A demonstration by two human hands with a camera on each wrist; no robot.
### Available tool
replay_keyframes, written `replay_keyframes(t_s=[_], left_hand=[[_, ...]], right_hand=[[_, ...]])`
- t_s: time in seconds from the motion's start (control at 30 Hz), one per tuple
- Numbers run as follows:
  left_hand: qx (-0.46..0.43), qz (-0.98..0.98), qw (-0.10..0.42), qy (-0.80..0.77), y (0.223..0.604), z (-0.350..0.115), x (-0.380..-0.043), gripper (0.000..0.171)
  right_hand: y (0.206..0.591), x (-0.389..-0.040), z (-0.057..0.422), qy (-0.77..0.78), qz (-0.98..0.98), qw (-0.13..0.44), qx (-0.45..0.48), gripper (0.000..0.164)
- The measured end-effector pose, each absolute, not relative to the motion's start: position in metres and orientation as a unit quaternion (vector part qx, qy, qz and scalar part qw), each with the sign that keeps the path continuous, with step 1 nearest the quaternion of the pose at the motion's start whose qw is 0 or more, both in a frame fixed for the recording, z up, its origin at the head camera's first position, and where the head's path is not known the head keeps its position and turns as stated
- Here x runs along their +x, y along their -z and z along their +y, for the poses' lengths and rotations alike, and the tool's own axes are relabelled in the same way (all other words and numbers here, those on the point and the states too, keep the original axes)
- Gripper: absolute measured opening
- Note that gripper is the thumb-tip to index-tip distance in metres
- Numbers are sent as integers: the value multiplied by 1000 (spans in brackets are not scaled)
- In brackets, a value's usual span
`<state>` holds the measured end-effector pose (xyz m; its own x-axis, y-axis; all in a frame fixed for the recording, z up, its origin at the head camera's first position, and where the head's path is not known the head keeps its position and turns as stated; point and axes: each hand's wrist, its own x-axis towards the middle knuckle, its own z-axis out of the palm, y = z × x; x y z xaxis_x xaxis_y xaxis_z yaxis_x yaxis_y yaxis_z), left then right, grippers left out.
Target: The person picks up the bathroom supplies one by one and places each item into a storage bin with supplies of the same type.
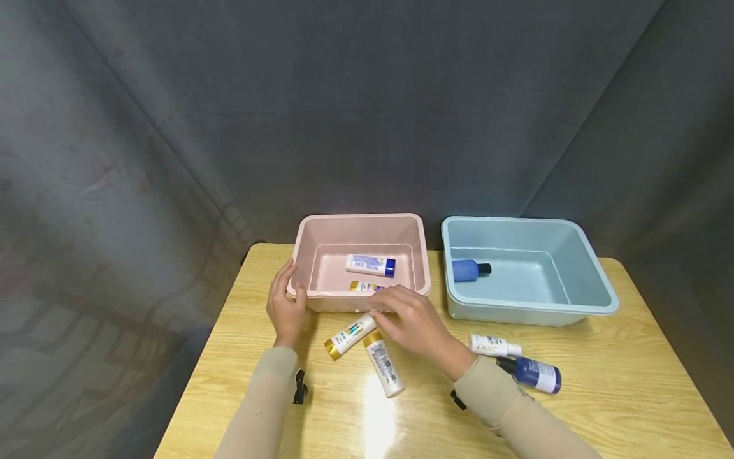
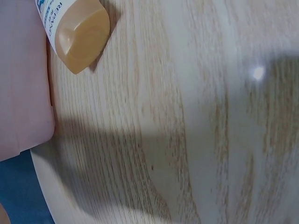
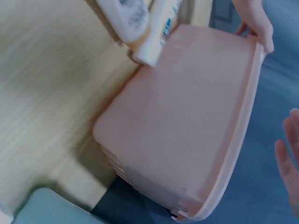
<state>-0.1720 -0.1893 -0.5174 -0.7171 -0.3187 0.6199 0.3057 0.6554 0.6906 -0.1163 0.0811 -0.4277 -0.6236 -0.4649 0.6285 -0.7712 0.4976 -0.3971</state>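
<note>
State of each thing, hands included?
Blue-capped tube: lying, closed.
Inner gold-capped tube: lying, partly hidden.
Two outer gold-capped tubes: lying, closed.
White-capped tube: lying, closed.
Blue bottle: lying, closed.
Dark blue bottle: lying flat.
Pink bin: lidless, two tubes inside.
Light blue bin: lidless, one bottle inside.
Left hand: gripping pink bin.
Right hand: holding nothing.

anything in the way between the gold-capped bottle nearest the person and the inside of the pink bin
Yes: another gold-capped bottle lies partly between that bottle and the pink bin, whose near wall also stands in the way.
</note>
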Motion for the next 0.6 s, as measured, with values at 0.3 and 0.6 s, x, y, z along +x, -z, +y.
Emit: replay_keyframes(t_s=[0.3, 0.6], left_hand=[[4, -831, 373, 412, 516, -187, -169, 42], [6, -832, 371, 411, 517, -188, -169, 43]], right_hand=[[453, -104, 80, -331, -841, 212, 372, 29], [476, -93, 71, -344, -847, 216, 342, 33]])
